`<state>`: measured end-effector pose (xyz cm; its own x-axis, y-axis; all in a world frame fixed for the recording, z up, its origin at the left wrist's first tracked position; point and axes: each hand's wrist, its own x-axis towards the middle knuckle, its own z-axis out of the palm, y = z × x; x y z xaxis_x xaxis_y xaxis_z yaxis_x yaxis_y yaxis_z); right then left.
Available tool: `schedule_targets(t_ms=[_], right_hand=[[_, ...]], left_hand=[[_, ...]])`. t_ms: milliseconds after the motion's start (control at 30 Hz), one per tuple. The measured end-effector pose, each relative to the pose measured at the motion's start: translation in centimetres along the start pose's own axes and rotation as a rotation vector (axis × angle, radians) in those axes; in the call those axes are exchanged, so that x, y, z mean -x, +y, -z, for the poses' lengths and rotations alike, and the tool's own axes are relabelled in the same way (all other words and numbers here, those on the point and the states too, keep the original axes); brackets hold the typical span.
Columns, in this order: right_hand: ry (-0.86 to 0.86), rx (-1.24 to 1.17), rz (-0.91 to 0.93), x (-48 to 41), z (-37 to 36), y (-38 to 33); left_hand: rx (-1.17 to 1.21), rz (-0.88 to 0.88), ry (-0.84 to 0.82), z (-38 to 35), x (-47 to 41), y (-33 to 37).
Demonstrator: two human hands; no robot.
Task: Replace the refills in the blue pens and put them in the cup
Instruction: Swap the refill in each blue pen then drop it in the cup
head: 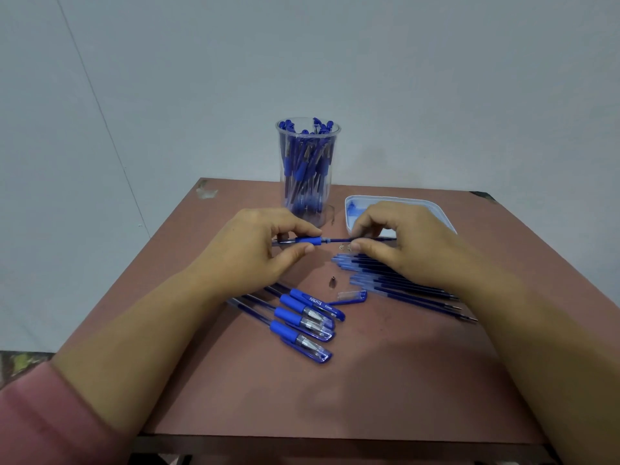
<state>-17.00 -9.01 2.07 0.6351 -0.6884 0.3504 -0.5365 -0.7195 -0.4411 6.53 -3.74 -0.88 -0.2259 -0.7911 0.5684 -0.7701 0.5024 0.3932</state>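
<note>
My left hand (255, 250) grips the barrel of a blue pen (307, 241) by its rubber grip, held level above the table. My right hand (399, 239) pinches a thin blue refill (337, 240) that sticks out of the barrel's right end. A clear plastic cup (307, 169) packed with several blue pens stands behind my hands. Several capped blue pens (302, 318) lie in front of my left hand. A row of loose refills (402, 286) lies under and beside my right wrist. A small metal pen tip (332, 282) and a loose blue cap (352, 296) rest between the groups.
A white tray (436, 209) with blue ink stains sits at the back right, partly behind my right hand. The brown table (369, 380) ends close in front of me and has chipped far corners. A plain wall rises behind.
</note>
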Motion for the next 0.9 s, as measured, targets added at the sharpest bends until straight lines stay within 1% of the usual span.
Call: schedule_targets(t_ms=[133, 333, 467, 633, 833, 900], right_hand=[[-0.029, -0.010, 0.032, -0.1, -0.5, -0.5], [0.003, 0.005, -0.032, 0.3, 0.2, 0.5], [-0.025, -0.031, 0.021, 0.0, -0.7, -0.5], [0.040, -0.055, -0.001, 0.1, -0.7, 0.0], [-0.038, -0.099, 0.001, 0.2, -1.1, -0.6], [-0.029, -0.109, -0.029, 0.3, -0.9, -0.4]], left_hand=[[0.004, 0.002, -0.018, 0.1, 0.0, 0.2], [0.005, 0.015, -0.008, 0.0, 0.0, 0.0], [0.005, 0.006, -0.013, 0.0, 0.0, 0.1], [0.022, 0.000, 0.011, 0.0, 0.0, 0.1], [0.009, -0.023, 0.009, 0.1, 0.0, 0.0], [0.012, -0.025, 0.021, 0.1, 0.0, -0.1]])
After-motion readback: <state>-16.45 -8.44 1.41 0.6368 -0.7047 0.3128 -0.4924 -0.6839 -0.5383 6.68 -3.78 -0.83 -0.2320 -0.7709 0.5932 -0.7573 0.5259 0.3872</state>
